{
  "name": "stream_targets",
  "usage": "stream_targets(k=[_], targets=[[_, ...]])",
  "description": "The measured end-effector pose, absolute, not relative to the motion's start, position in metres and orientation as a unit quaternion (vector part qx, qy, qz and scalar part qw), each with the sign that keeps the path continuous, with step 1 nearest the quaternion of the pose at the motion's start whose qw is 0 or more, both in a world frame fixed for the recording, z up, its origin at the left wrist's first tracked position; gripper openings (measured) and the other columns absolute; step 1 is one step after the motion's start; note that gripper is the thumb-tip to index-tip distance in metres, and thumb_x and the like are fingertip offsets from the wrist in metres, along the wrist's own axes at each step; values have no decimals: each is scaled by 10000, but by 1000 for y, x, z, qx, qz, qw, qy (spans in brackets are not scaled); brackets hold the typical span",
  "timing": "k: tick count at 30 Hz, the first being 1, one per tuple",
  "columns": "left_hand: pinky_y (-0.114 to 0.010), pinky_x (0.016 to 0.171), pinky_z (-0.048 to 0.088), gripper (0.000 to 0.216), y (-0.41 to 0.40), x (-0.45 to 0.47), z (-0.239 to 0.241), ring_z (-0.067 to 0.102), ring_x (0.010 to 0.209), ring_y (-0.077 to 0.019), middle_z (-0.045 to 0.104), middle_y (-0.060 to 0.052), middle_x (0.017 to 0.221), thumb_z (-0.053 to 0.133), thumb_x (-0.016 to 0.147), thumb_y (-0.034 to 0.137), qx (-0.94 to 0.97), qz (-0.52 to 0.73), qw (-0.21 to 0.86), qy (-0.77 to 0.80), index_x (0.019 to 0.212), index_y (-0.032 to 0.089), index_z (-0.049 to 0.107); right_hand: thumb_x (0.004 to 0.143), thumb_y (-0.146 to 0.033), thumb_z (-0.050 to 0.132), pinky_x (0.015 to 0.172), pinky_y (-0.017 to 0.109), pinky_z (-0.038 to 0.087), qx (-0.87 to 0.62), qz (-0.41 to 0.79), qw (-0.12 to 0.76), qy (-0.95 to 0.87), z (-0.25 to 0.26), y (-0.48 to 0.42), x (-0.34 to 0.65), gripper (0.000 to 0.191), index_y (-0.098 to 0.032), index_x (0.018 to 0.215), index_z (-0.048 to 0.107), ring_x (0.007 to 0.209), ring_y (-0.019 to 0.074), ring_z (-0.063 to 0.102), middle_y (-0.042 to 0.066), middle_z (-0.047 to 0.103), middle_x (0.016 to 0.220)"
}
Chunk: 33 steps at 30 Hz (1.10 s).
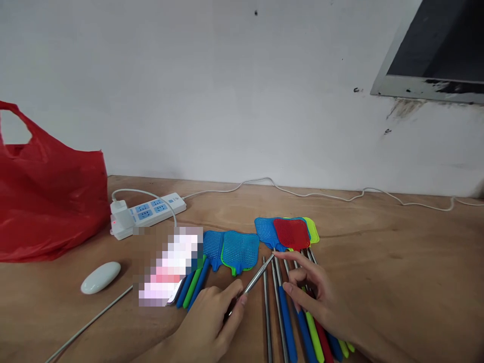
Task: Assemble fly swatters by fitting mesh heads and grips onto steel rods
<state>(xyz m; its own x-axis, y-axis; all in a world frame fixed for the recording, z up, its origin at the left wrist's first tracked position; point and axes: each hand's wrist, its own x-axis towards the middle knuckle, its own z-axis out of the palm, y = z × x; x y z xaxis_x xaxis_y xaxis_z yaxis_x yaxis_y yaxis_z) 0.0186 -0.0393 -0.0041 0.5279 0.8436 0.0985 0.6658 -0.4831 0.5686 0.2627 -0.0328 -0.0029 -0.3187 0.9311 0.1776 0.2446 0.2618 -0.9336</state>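
Note:
My left hand [212, 322] is closed on a thin metal rod [256, 277] that points up and right toward the fly swatters. My right hand [313, 297] rests with curled fingers on the coloured handles [298, 317] of a stack of fly swatters, whose red [292, 233], blue and yellow-green mesh heads fan out at the top; one fingertip touches the rod's tip. Bare metal rods [266, 302] lie between my hands. A second group of blue swatter heads [234, 249] lies to the left.
A red plastic bag [45, 191] stands at the left. A white power strip [145, 212] with a plug and cable lies by the wall. A white oval object [100, 277] and another long rod [88, 322] lie at front left. A blurred patch covers something near the swatters.

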Motion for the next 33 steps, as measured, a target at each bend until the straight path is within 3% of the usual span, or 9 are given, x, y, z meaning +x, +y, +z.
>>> stream_targets(k=[5, 9, 15, 21, 26, 29, 33], targets=[[-290, 536, 268, 349, -35, 20, 0, 505, 545, -160, 492, 25, 630, 272, 1023, 375, 828, 204, 266, 450, 735, 229, 402, 960, -332, 513, 610, 287, 375, -435, 405, 398, -699, 1, -31, 263, 429, -198, 1366, 474, 549, 138, 491, -78, 523, 573], [-279, 505, 238, 384, -33, 20, 1, 431, 496, -139, 431, 42, 556, 358, 985, 400, 809, 198, 252, 493, 644, 225, 349, 979, -367, 482, 569, 278, 360, -453, 376, 442, -677, 5, -25, 267, 312, -191, 1220, 570, 517, 133, 472, -80, 482, 544], [-279, 510, 228, 444, -33, 23, -4, 460, 479, -143, 460, 23, 478, 423, 935, 396, 813, 146, 187, 532, 540, 204, 355, 966, -421, 506, 505, 261, 333, -465, 377, 461, -655, 2, -21, 270, 279, -191, 997, 661, 483, 121, 452, -72, 458, 531], [-247, 487, 269, 322, -36, 22, -6, 500, 489, -125, 521, 36, 533, 477, 920, 321, 846, 163, 198, 468, 625, 207, 416, 971, -385, 507, 519, 257, 349, -458, 362, 458, -670, -1, -20, 269, 256, -198, 942, 678, 469, 119, 481, -69, 496, 492], [-240, 466, 317, 166, -37, 18, -2, 539, 532, -129, 588, 32, 625, 583, 808, 216, 886, 187, 207, 370, 701, 215, 457, 967, -367, 510, 502, 250, 355, -466, 356, 459, -667, -1, -20, 273, 243, -199, 933, 683, 471, 117, 483, -64, 481, 521], [-265, 634, 468, 97, -36, 16, 1, 636, 775, -190, 689, -37, 882, 615, 762, 167, 907, 227, 185, 303, 840, 205, 572, 968, -356, 509, 509, 255, 364, -467, 344, 456, -675, -1, -20, 273, 239, -198, 942, 686, 473, 120, 475, -64, 469, 517], [-381, 977, 482, 341, -33, 16, 6, 641, 1074, -254, 720, -70, 1163, 652, 782, 157, 929, 233, 166, 234, 1119, 208, 648, 974, -360, 496, 510, 258, 369, -465, 341, 454, -679, -2, -19, 274, 248, -200, 946, 684, 466, 122, 472, -66, 465, 508]])
